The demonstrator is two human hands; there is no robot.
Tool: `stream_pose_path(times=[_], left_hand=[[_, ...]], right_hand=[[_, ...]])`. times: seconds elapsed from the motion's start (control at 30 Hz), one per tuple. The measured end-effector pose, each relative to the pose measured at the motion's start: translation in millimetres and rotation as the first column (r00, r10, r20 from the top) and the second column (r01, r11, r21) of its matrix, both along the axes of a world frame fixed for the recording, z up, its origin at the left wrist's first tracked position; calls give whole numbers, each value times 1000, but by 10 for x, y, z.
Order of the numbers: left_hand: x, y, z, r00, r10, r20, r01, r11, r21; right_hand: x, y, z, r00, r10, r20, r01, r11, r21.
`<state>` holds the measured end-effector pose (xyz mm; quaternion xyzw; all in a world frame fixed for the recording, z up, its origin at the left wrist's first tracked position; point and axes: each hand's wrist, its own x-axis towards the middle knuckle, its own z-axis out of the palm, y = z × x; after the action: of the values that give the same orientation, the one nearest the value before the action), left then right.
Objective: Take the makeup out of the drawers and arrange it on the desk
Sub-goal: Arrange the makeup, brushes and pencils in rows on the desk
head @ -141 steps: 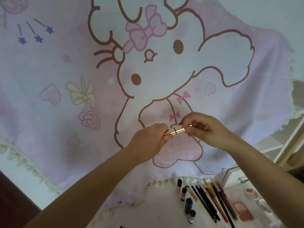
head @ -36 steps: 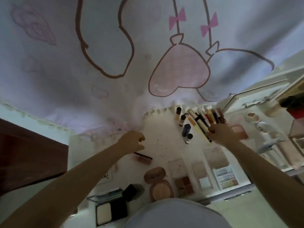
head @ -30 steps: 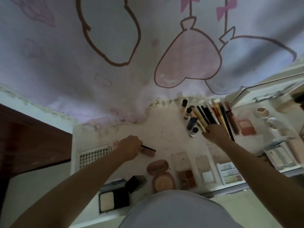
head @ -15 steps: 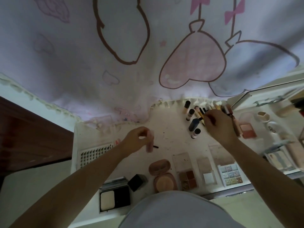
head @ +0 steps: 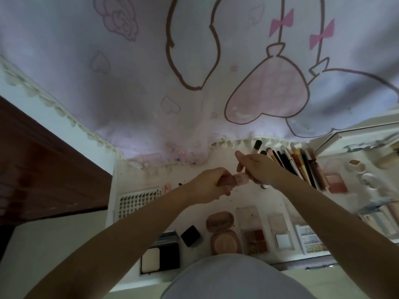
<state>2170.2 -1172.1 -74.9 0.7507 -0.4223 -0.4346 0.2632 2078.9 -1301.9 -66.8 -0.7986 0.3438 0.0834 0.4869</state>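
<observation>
Change since half a second ago: the two hands, then apart, now meet above the middle of the desk (head: 216, 169). The left hand (head: 210, 184) has carried its pink tube (head: 302, 180) rightward, and the right hand (head: 258, 168) has left the row of pencils to take the tube's other end. The camera view sits slightly lower, otherwise the layout is unchanged.

Hands: left hand curled round the darker pink end of the tube; right hand curled round the paler end, thumb raised. The tube is held in the air between them, over the desk, not touching it.

On the desk, counted:
- Row of pencils and slim sticks (head: 295, 162) at the back right, about nine; exact count unclear where they overlap.
- Small dark-capped bottles, three visible: one (head: 257, 146) behind the right hand, two partly hidden by it.
- Round peach compact (head: 224, 235), one, open.
- Black square compact (head: 159, 258), one, open, pale powder showing.
- Small black cube case (head: 191, 235), one.
- Clear-lidded palettes (head: 255, 230), three, in the front row, side by side.
- Blush pan (head: 335, 183), one, at right.
- White perforated tray (head: 139, 200), one, at left.

Behind: pink cartoon-printed cloth (head: 194, 61) hanging down to the desk's rear edge.
</observation>
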Motion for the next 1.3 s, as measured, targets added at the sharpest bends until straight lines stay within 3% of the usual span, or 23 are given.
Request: stream_pose_path(times=[0.1, 0.17, 0.23, 0.27, 0.3, 0.33, 0.37, 0.4, 0.43, 0.47, 0.5, 0.53, 0.57, 0.63, 0.7, 0.8, 0.87, 0.93, 1.0, 1.1, 1.2, 1.3], left_hand=[[-142, 44, 85, 969, -6, 249, 46, 987, -154], [-213, 47, 83, 881, 1, 473, 99, 977, -188], [-251, 32, 79, 873, 103, 476, 68, 942, -329], [-275, 14, 92, 916, 152, 371, 4, 921, -389], [-283, -13, 107, 964, 200, 176, -108, 897, -429], [-276, -48, 126, 963, 245, -116, -271, 874, -403], [-270, -77, 172, 863, 263, -432, -408, 866, -287], [-241, -93, 210, 707, 252, -661, -453, 879, -150], [-193, -101, 257, 588, 228, -776, -437, 897, -67], [-132, -93, 286, 564, 205, -800, -410, 910, -56], [-67, -81, 321, 594, 182, -784, -388, 918, -80], [6, -75, 348, 681, 175, -711, -360, 926, -118], [68, -61, 408, 795, 170, -583, -312, 938, -152], [137, -36, 502, 975, 138, -173, -168, 970, -173], [152, -34, 529, 974, 73, 213, -31, 980, -195], [136, -27, 564, 862, 37, 505, 97, 967, -236], [190, -22, 572, 885, 56, 462, 65, 968, -242], [233, -17, 590, 975, 127, 182, -75, 961, -268], [235, -26, 610, 981, 169, 98, -134, 947, -290], [214, -85, 613, 927, 168, 336, -52, 943, -329], [206, -122, 627, 814, 164, 557, 68, 926, -372], [218, -115, 619, 794, 156, 588, 98, 921, -378]], right_hand=[[-46, 36, 2, 990, -104, -91, 119, 977, 179], [-72, 80, 29, 976, -197, -88, 216, 916, 338], [-68, 121, 74, 945, -324, -33, 309, 859, 407], [-74, 144, 109, 926, -375, 34, 331, 853, 403], [-99, 170, 138, 915, -374, 150, 309, 890, 335], [-132, 194, 176, 906, -301, 297, 257, 950, 179], [-163, 191, 210, 890, -162, 426, 195, 980, -35], [-195, 173, 287, 868, 4, 497, 122, 968, -221], [-209, 130, 351, 846, 149, 512, 41, 939, -341], [-217, 90, 435, 836, 253, 486, -51, 919, -391], [-213, 9, 475, 833, 322, 450, -126, 902, -414], [-207, -64, 507, 840, 347, 418, -175, 901, -396], [-195, -138, 516, 852, 338, 398, -192, 911, -364], [-144, -170, 555, 903, 208, 376, -165, 976, -143], [-62, -155, 578, 969, 88, 229, -95, 995, 18], [33, -139, 571, 970, 181, 163, -149, 970, -191], [-4, -148, 563, 919, 264, 294, -171, 937, -305], [-33, -191, 554, 815, 356, 457, -180, 906, -384], [-38, -233, 539, 776, 328, 539, -189, 936, -298], [28, -186, 661, 909, 124, 398, -109, 992, -59], [101, -202, 746, 976, 120, 181, -116, 993, -32], [42, -230, 719, 926, 221, 308, -206, 975, -80]])
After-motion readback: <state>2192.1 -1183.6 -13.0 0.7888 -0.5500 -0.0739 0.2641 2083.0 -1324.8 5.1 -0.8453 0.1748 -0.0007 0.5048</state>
